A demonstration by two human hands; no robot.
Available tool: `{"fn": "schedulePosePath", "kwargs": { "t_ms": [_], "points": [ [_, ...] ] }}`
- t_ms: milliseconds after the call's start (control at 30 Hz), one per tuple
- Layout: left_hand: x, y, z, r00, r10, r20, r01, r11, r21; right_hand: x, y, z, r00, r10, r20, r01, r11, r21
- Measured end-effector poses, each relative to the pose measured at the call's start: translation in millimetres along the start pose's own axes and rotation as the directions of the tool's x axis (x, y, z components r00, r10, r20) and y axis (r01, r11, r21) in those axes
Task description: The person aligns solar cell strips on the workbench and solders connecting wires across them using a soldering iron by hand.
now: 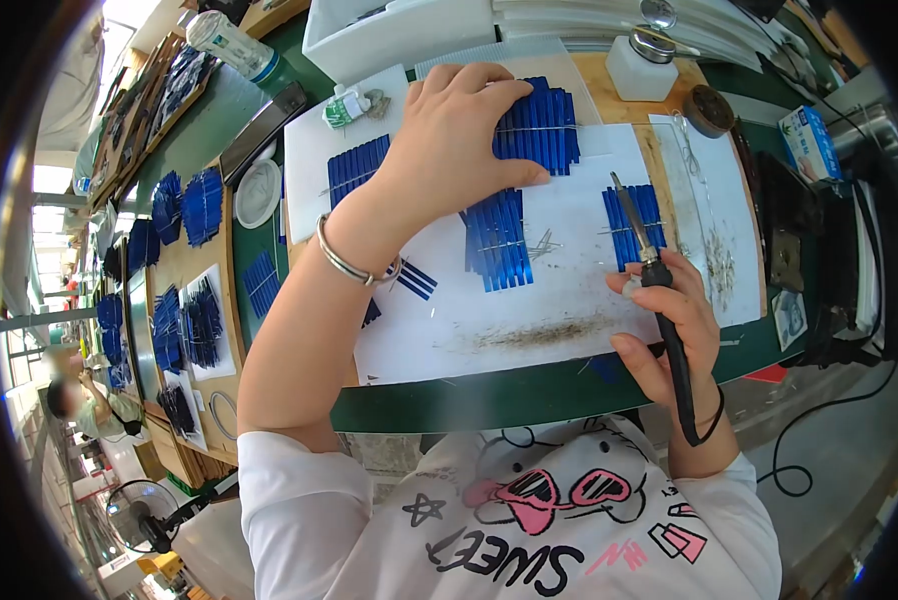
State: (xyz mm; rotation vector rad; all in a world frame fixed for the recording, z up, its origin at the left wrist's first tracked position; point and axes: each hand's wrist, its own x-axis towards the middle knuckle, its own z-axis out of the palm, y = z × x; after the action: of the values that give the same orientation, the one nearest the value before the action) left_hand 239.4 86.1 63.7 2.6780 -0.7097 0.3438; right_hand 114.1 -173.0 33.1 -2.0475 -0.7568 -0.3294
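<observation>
My right hand is closed around the black handle of a soldering iron, whose metal tip points up and away. Under that tip lies a group of narrow blue strips joined by thin wire. My left hand reaches over the white work sheet, thumb and fingers apart, at the left edge of a wider group of blue strips; whether it presses on them I cannot tell. Below it lies another blue strip group, with loose wire pieces beside it. More strips lie left of the wrist.
Dark residue marks the sheet's near part. At the back stand a white dispenser bottle, a round brown tin and a white bin. A small green-and-white bottle lies behind the left wrist. Boards with blue strips extend left; another person sits beyond.
</observation>
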Motion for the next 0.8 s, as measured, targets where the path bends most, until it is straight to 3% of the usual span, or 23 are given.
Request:
{"fn": "schedulePosePath", "kwargs": {
  "t_ms": [100, 233, 333, 400, 500, 800],
  "points": [
    [-3, 4, -3, 0.996, 0.044, -0.081, -0.043, 0.999, 0.016, 0, 0, 0, 1.000, -0.006, -0.006, 0.006, 1.000, 0.001],
    [-6, 8, -8, 0.997, 0.046, -0.063, -0.043, 0.998, 0.042, 0, 0, 0, 1.000, -0.014, -0.011, 0.014, 1.000, -0.011],
    [-7, 0, -2, 0.989, 0.057, -0.135, -0.066, 0.996, -0.067, 0, 1, 2, 0.999, -0.027, -0.034, 0.027, 0.999, -0.020],
    [-4, -7, -1, 1.000, -0.013, -0.003, 0.013, 0.999, -0.052, -1, 1, 2, 0.999, -0.024, -0.037, 0.023, 1.000, -0.021],
    [-5, -12, 6, 0.998, -0.007, 0.058, 0.007, 1.000, -0.008, 0, 1, 3, 0.999, -0.022, -0.041, 0.021, 1.000, -0.023],
    [-2, -9, 9, 0.998, -0.054, 0.024, 0.056, 0.996, -0.076, -1, 2, 2, 0.998, -0.040, -0.039, 0.039, 0.998, -0.040]
  ]
}}
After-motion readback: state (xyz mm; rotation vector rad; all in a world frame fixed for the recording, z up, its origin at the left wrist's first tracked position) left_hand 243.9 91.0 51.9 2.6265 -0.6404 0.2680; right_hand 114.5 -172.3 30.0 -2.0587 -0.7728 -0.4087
